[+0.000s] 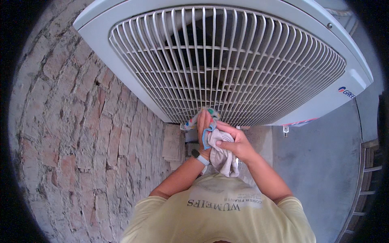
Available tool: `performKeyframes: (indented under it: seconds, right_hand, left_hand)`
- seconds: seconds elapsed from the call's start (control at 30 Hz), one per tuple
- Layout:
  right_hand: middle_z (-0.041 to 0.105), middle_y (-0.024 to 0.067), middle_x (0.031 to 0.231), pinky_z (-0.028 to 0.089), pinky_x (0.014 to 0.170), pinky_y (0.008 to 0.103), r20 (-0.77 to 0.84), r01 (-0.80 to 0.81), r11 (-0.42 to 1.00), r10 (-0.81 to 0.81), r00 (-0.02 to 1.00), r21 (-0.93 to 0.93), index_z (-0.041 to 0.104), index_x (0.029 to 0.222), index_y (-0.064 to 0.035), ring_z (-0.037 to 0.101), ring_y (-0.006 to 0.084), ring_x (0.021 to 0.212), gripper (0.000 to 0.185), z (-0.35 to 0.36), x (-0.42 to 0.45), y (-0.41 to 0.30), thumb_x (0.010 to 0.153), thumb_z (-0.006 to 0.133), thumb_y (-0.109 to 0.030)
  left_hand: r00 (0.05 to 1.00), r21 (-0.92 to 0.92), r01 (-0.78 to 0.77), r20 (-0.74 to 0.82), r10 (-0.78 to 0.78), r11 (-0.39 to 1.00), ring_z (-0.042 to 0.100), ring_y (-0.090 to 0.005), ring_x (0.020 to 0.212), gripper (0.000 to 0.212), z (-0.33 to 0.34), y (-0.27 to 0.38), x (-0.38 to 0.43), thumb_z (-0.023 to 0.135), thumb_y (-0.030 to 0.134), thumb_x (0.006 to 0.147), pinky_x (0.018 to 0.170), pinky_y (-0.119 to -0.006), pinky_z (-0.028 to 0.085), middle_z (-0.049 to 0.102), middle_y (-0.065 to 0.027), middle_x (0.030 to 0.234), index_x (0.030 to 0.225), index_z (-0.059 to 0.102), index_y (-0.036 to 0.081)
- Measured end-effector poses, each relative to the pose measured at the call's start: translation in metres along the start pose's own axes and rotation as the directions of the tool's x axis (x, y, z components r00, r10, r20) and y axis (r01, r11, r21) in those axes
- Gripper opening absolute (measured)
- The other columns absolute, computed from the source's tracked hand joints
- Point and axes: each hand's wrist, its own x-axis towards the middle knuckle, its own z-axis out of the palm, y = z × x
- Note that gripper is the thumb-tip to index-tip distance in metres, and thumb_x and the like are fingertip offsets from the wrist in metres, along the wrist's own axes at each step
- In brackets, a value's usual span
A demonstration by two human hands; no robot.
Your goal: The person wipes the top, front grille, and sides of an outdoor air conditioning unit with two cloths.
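Observation:
A white outdoor air-conditioner unit [322, 100] by Gree fills the upper part of the view. Its front is a white wire grille [237, 68]. Against the grille's lower edge lies a white cloth with coloured spots [191, 122], and my left hand [204, 126] holds it with fingers extended over it. My right hand [238, 142] grips a bunched pale cloth [223, 152] close beside the left palm, its thumb on top. A blue hem [205, 138] shows between the hands. Whether the spotted and pale parts are one piece, I cannot tell.
A rough brick wall [73, 145] rises on the left, and a smooth grey wall [316, 170] is on the right. A barred window [363, 188] sits at the far right. Stacked bricks or blocks [173, 142] lie below the unit. A small metal bracket [285, 130] sticks out under it.

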Motion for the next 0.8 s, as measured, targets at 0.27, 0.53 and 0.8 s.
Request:
performKeyframes:
  seconds: [0.27, 0.53, 0.8]
  right_hand:
    - [0.038, 0.0118, 0.142, 0.027, 0.107, 0.0302, 0.003, -0.084, 0.99, 0.084, 0.996, 0.114, 0.049, 0.129, 0.0024, 0.037, 0.0183, 0.13, 0.055, 0.009, -0.005, 0.016, 0.077, 0.066, 0.0]
    - [0.05, 0.014, 0.133, 0.018, 0.111, 0.0356, 0.037, 0.252, 0.959, -0.25, 0.968, -0.127, 0.051, 0.128, 0.002, 0.031, 0.0223, 0.135, 0.066, 0.028, -0.013, -0.08, 0.066, 0.07, -0.013]
    - [0.047, 0.0168, 0.135, 0.022, 0.108, 0.034, 0.107, 0.428, 0.887, -0.415, 0.903, -0.175, 0.051, 0.127, 0.0046, 0.033, 0.0235, 0.134, 0.066, 0.038, -0.015, -0.13, 0.066, 0.068, -0.009]
  left_hand:
    - [0.932, -0.37, 0.348, 0.043, -0.359, 0.861, 0.041, -0.0254, 0.125, 0.044, -0.007, 0.006, -0.022, 0.052, 0.02, 0.093, 0.104, -0.037, 0.034, 0.041, -0.0132, 0.137, 0.133, 0.043, 0.003]
    - [0.837, -0.709, 0.541, 0.402, -0.371, 0.453, 0.04, -0.0198, 0.125, 0.05, 0.0, 0.016, 0.014, 0.05, 0.028, 0.094, 0.106, -0.034, 0.031, 0.041, -0.0103, 0.137, 0.135, 0.037, 0.002]
    - [0.801, -0.737, 0.496, 0.593, 0.086, 0.459, 0.037, -0.0209, 0.128, 0.05, -0.014, 0.044, 0.039, 0.045, 0.035, 0.096, 0.109, -0.036, 0.028, 0.041, -0.0089, 0.137, 0.139, 0.034, 0.009]
